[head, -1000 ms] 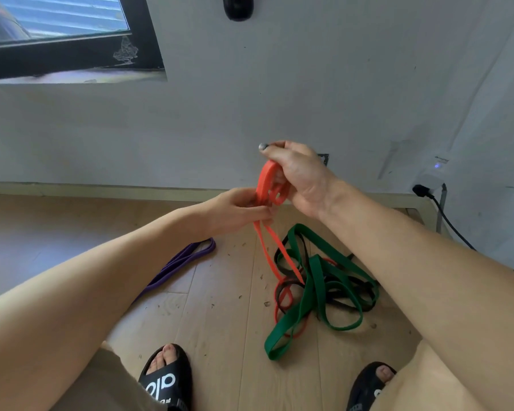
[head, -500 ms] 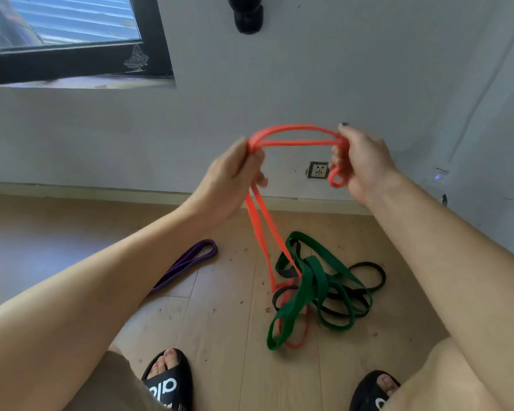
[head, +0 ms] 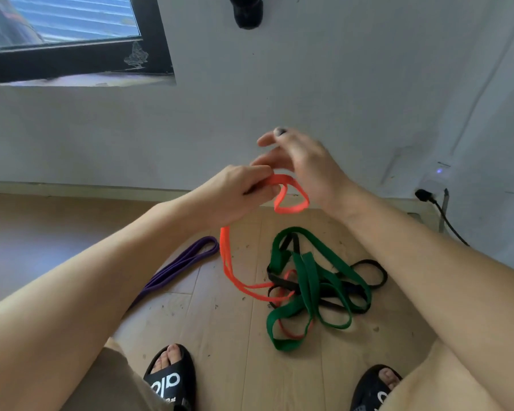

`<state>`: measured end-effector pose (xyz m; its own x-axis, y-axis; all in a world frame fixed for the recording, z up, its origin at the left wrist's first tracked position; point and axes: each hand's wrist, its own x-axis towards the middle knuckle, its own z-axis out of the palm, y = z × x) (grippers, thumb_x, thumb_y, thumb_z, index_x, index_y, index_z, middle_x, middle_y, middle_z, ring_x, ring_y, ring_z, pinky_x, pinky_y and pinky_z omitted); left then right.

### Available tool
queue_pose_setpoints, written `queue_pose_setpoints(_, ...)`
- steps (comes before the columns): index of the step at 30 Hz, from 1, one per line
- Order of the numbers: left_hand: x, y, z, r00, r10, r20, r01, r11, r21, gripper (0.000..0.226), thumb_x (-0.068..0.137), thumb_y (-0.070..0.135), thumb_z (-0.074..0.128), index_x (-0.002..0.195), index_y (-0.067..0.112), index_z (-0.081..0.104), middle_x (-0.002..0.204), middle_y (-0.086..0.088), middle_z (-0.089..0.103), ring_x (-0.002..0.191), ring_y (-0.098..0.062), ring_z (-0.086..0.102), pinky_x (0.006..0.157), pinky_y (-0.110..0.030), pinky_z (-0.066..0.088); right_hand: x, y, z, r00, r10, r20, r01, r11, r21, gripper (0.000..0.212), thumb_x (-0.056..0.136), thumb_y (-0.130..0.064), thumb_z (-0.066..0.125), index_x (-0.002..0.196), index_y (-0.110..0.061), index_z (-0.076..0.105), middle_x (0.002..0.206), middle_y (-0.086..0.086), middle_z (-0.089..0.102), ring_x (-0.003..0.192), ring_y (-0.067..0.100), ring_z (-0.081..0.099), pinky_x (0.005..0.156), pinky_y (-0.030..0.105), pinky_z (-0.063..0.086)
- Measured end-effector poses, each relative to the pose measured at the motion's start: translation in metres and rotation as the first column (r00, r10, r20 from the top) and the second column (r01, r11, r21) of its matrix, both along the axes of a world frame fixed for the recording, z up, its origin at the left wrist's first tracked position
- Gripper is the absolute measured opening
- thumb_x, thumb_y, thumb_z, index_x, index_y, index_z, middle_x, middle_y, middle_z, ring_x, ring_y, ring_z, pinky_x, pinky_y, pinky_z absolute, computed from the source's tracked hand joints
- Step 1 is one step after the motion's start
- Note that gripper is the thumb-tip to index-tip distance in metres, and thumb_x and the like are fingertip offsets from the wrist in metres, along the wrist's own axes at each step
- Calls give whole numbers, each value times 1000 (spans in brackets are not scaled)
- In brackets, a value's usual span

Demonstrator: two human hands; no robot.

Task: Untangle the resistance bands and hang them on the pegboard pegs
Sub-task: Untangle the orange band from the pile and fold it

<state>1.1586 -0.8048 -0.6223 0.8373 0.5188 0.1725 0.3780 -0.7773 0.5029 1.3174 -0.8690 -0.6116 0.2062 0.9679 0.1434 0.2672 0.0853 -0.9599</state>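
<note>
Resistance bands lie in a tangle on the wooden floor (head: 220,330) between the person's two feet, toward the wall. The orange band (head: 291,200) is partly lifted out of it: its upper end forms a small loop held in the air in front of the wall's base, and from there two strands drop below the left wrist, curve down and right, and run into the heap. The left hand (head: 238,194) grips that upper end, fingers curled round the strap. The right hand (head: 303,161) is just beside the loop with its fingers spread and relaxed, gripping nothing; whether it touches the strap I cannot tell. In the heap, the green band (head: 309,280) winds over and through the black band (head: 374,271), with a further bit of orange under them. The purple band (head: 187,259) lies apart on the floor, left of the heap, folded flat. Black slides (head: 172,378) show at the lower edge, and a dark plug and cable (head: 428,197) sit at the wall on the right.
</note>
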Motion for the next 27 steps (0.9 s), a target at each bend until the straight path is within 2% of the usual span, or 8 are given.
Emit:
queue_pose_setpoints(6,-1,-3,-4,999,52,13,-49,989,-143,25,100,27,59,77,37,64,60,7,54,53,-4,40,57,-22,37,-11,0,-4,922,3,386,61,987,-151,38,106,-48,40,96,-18,60,75,-1,64,68,15,62,61,33,44)
queue_pose_setpoints(9,-7,4,-10,996,87,-3,-84,951,-297,19,97,27,64,87,10,66,64,0,57,58,-11,52,63,-34,48,-7,4,-7,912,4,410,68,984,-162,25,103,-42,53,99,-20,64,63,-9,60,58,5,56,58,25,38)
queue_pose_setpoints(14,-13,2,-39,963,-18,-267,-115,873,-474,24,103,34,57,95,17,72,92,8,73,87,-4,68,93,-30,51,-5,7,15,956,-24,-291,34,999,31,11,100,-18,63,91,-16,58,46,-14,40,35,0,35,39,20,25)
queue_pose_setpoints(17,-9,-4,-69,904,-60,-423,-176,850,-497,47,105,46,44,103,10,75,104,2,76,101,-8,67,104,-30,44,2,5,27,898,-37,-439,103,987,126,12,100,-13,62,90,-15,56,49,-10,34,36,4,27,38,21,21)
queue_pose_setpoints(20,3,7,-56,960,250,-128,-281,843,-460,50,104,48,49,71,13,65,70,-1,67,71,-21,62,84,-37,51,25,7,11,938,-217,-272,238,970,47,21,102,-21,59,81,-17,55,45,-10,40,36,6,32,39,21,26)
queue_pose_setpoints(23,2,16,-12,749,533,393,-214,756,-618,41,105,30,53,66,17,52,51,9,48,52,-14,46,65,-36,47,56,8,-23,856,-309,415,383,918,-106,31,104,-33,51,87,-9,63,61,-1,63,50,17,55,57,32,48)
queue_pose_setpoints(25,-2,12,12,704,462,539,-184,852,-490,38,104,24,56,67,19,50,51,11,42,49,-11,41,58,-33,43,63,5,-39,856,-155,494,335,893,-300,34,107,-33,41,96,-10,64,77,2,72,64,21,68,74,36,55)
queue_pose_setpoints(27,-1,3,19,776,343,529,-226,935,-275,40,100,28,61,62,25,47,53,13,35,51,-11,33,52,-32,34,57,3,-41,887,-87,454,259,907,-332,32,109,-33,37,103,-14,63,91,1,75,84,21,73,83,36,54)
